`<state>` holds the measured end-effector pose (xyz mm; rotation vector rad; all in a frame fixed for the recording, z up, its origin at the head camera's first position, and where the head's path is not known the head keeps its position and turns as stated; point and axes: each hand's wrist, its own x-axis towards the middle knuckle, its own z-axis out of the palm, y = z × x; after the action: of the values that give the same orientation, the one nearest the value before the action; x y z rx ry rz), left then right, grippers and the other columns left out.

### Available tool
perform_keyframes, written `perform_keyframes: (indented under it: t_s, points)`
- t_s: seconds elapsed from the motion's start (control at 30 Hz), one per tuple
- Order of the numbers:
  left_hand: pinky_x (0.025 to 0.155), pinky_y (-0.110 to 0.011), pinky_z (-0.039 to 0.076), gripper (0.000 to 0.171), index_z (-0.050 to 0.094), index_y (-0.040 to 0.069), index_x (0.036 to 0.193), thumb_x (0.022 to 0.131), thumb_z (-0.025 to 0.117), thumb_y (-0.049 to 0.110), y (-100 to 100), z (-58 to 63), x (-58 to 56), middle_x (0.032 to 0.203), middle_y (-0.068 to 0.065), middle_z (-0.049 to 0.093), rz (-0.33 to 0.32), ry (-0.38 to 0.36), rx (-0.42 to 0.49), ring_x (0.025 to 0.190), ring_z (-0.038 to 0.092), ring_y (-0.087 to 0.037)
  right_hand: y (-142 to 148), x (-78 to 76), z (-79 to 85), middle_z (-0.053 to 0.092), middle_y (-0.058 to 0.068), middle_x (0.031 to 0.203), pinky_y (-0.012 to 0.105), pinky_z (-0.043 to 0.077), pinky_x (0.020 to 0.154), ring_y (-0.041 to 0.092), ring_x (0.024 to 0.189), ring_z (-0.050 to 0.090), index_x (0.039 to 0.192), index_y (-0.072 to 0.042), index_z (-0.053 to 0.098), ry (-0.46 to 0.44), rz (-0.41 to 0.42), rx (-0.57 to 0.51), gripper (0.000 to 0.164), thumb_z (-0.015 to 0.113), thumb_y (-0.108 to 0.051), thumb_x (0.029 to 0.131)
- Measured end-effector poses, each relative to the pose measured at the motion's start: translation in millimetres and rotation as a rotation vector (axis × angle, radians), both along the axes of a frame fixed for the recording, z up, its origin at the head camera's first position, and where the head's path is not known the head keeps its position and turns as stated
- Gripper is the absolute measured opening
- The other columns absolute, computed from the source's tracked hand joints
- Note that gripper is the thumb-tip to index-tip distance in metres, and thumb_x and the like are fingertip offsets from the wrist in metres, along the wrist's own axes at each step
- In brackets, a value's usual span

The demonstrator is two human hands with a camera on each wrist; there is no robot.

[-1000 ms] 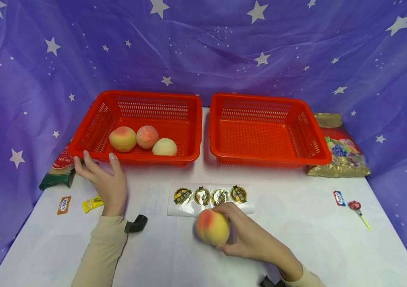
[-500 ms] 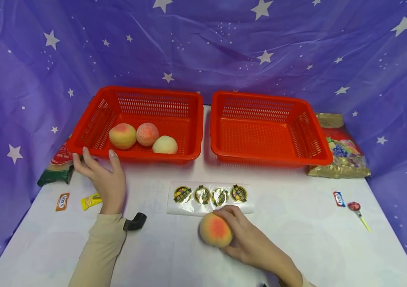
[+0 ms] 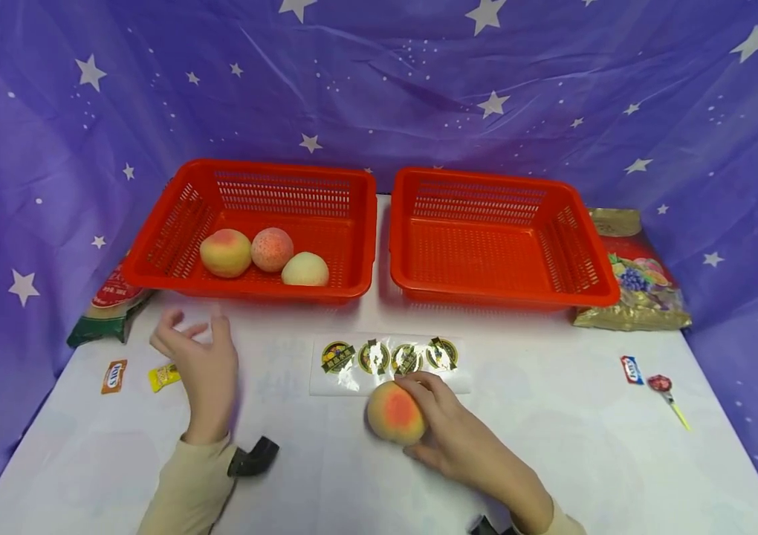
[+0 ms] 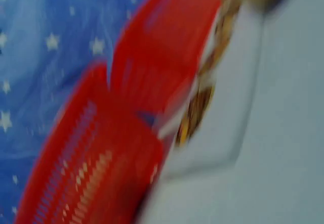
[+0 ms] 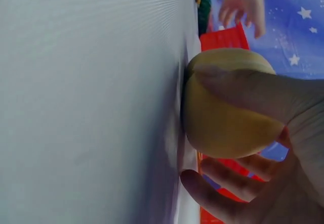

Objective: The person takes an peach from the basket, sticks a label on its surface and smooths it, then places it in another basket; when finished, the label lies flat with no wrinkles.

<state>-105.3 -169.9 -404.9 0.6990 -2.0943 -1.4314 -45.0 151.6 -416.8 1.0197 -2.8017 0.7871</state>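
Plainly, from the head view, what matters most is how the peach [image 3: 395, 413] sits to the right hand [image 3: 452, 427]: at ten o'clock from the palm, with thumb and fingers curved around it, opened only as wide as the fruit. It is round, with no evident long axis. The white strip [image 3: 325, 382] lies at twelve o'clock from it, long axis running nine to three; the peach overlaps its near edge in this view. The left hand [image 3: 205, 364], at nine to ten o'clock and well apart, has its fingers loosely curled, spread and holding nothing; the right is clearly nearer. Counted on the tabletop [image 3: 325, 468]: two baskets, the left basket [image 3: 252, 291] toward eleven o'clock from the peach and the right basket [image 3: 473, 256] toward one; three fruits [image 3: 272, 249] in the left one, plus the held peach; four round labels [image 3: 374, 358]; two bags [image 3: 636, 275]; three wrapped sweets [image 3: 114, 377]; one lollipop [image 3: 660, 384].

The left wrist view is blurred: both baskets and part of the strip show; a brownish shape at twelve o'clock cannot be made out.

In the right wrist view, the thumb lies across the peach, fingers toward six o'clock; the left hand appears beyond, around twelve.
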Motion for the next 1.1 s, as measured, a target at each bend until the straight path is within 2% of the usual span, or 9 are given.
perform_keyframes:
  t_s: [0.07,0.17,0.27,0.4,0.57,0.67,0.73,0.9,1.1]
  points:
    - [0.067,-0.027,0.036,0.052,0.034,0.009,0.125,0.087,0.049,0.041,12.5,0.4,16.5,0.11,-0.003,0.038,-0.152,-0.183,-0.062,0.086,0.045,-0.018,0.0,1.3,0.8,0.032,-0.005,0.131,0.031,0.045,0.087,0.008,0.112,0.043,0.136,-0.021,0.03,-0.008,-0.009,0.007,0.091,0.078,-0.026,0.06]
    - [0.067,-0.029,0.036,0.059,0.044,0.005,0.121,0.086,0.045,0.052,29.2,-6.2,31.2,0.098,-0.007,0.046,-0.442,-0.444,-0.229,0.08,0.047,-0.019,-0.1,2.9,2.4,0.033,-0.007,0.13,0.03,0.045,0.087,0.007,0.112,0.043,0.135,-0.021,0.032,-0.001,-0.018,0.001,0.087,0.078,-0.031,0.062]
    - [0.065,-0.028,0.036,0.056,0.055,0.008,0.113,0.083,0.05,0.054,41.4,-15.6,32.9,0.091,-0.004,0.05,-0.609,-0.524,-0.296,0.075,0.046,-0.017,-0.4,2.8,3.1,0.035,-0.009,0.127,0.028,0.044,0.088,0.005,0.11,0.043,0.133,-0.021,0.036,0.017,-0.019,-0.014,0.081,0.076,-0.034,0.064]
    - [0.06,-0.026,0.037,0.037,0.063,0.013,0.096,0.077,0.063,0.045,50.6,-24.5,27.2,0.081,-0.001,0.055,-0.636,-0.487,-0.165,0.068,0.047,-0.013,-0.3,1.8,2.9,0.037,-0.009,0.125,0.029,0.044,0.088,0.004,0.11,0.043,0.132,-0.021,0.037,0.019,-0.01,-0.028,0.081,0.077,-0.035,0.063]
    - [0.059,-0.025,0.04,0.032,0.063,0.013,0.091,0.072,0.071,0.037,56.4,-27.7,19.0,0.078,-0.002,0.06,-0.692,-0.47,0.196,0.068,0.05,-0.014,0.3,1.4,2.2,0.037,-0.01,0.125,0.028,0.043,0.09,0.004,0.112,0.042,0.133,-0.021,0.036,0.014,-0.008,-0.02,0.082,0.077,-0.035,0.063]
    - [0.059,-0.025,0.04,0.031,0.061,0.011,0.095,0.074,0.07,0.033,60.8,-25.9,14.8,0.082,-0.003,0.06,-0.738,-0.433,0.349,0.071,0.05,-0.016,0.3,1.0,2.2,0.036,-0.011,0.126,0.028,0.042,0.091,0.004,0.114,0.041,0.134,-0.022,0.035,0.017,-0.014,-0.011,0.083,0.077,-0.035,0.063]
    - [0.058,-0.025,0.039,0.028,0.06,0.012,0.096,0.077,0.068,0.031,64.2,-23.1,12.5,0.081,-0.005,0.058,-0.753,-0.396,0.385,0.071,0.048,-0.019,0.3,0.8,2.8,0.036,-0.011,0.126,0.028,0.042,0.091,0.004,0.114,0.04,0.134,-0.022,0.034,0.018,-0.015,-0.007,0.084,0.077,-0.034,0.063]
    - [0.068,-0.028,0.039,0.023,0.056,0.011,0.097,0.083,0.061,0.029,74.1,-12.1,8.3,0.074,-0.01,0.055,-0.767,-0.302,0.377,0.073,0.049,-0.027,0.5,0.8,6.9,0.035,-0.01,0.128,0.028,0.041,0.092,0.005,0.114,0.04,0.136,-0.022,0.032,-0.005,-0.003,0.012,0.085,0.076,-0.038,0.065]
    - [0.06,-0.025,0.042,0.036,0.051,0.009,0.103,0.076,0.07,0.024,85.1,-6.0,4.2,0.079,-0.004,0.059,-0.799,-0.257,0.458,0.063,0.05,-0.016,5.1,-0.8,27.7,0.035,-0.011,0.129,0.029,0.038,0.095,0.004,0.118,0.036,0.133,-0.022,0.036,-0.071,0.006,0.049,0.077,0.065,-0.055,0.07]
